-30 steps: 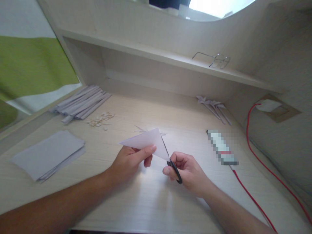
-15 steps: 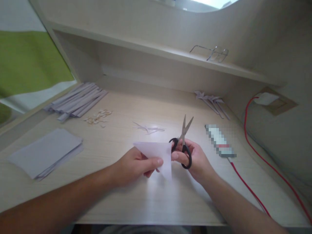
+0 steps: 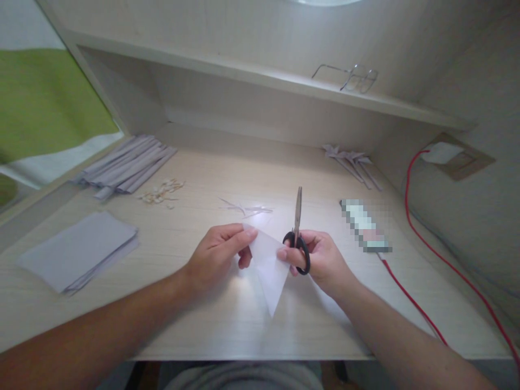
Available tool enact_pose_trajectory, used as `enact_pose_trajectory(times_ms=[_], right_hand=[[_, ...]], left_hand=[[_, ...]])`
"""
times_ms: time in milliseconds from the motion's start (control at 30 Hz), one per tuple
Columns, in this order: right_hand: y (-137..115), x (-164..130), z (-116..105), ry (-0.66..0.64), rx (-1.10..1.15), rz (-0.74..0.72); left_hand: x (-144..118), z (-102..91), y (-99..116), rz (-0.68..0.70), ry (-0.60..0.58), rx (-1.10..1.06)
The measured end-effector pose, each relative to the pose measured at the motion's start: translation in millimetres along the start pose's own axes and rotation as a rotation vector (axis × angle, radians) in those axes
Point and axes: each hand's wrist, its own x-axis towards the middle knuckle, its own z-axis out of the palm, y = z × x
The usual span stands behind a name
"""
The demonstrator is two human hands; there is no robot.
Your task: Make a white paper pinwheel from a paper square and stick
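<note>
A folded white sheet of paper [image 3: 270, 265], its lower corner pointing toward me, is held above the desk between both hands. My left hand [image 3: 225, 249] pinches its upper left corner between thumb and fingers. On the other side, my right hand [image 3: 320, 260] has its thumb on the paper's right edge. That same hand carries black-handled scissors [image 3: 298, 216], blades nearly closed and pointing away from me. Just beyond the paper lie several thin paper strips [image 3: 247, 208] on the desk.
At left are a stack of paper sheets [image 3: 81, 249], rolled paper sticks [image 3: 125, 165] and small pale scraps [image 3: 162, 192]. Paper pinwheels [image 3: 351, 160] lie back right. A phone [image 3: 365, 227] with a red cable [image 3: 414, 300] is at right. Glasses [image 3: 357, 78] rest on the shelf [image 3: 260, 81].
The paper has turned so that a corner points down toward me. My left hand has shifted to its upper left corner, my right thumb has moved onto it, and the scissor blades have closed together.
</note>
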Motion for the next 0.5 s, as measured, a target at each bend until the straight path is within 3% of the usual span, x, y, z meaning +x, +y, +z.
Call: enact_pose_trajectory(times_ms=[200, 300, 500], right_hand=[[1.8, 0.3, 0.6, -0.064, -0.026, 0.012], [1.8, 0.7, 0.5, -0.035, -0.020, 0.003], [3.9, 1.8, 1.8, 0.028, -0.032, -0.033]], left_hand=[[-0.8, -1.6, -6.5, 0.039, 0.054, -0.049], [0.7, -2.3, -7.6, 0.047, 0.078, -0.044], [0.7, 3.5, -4.6, -0.030, -0.112, -0.082]])
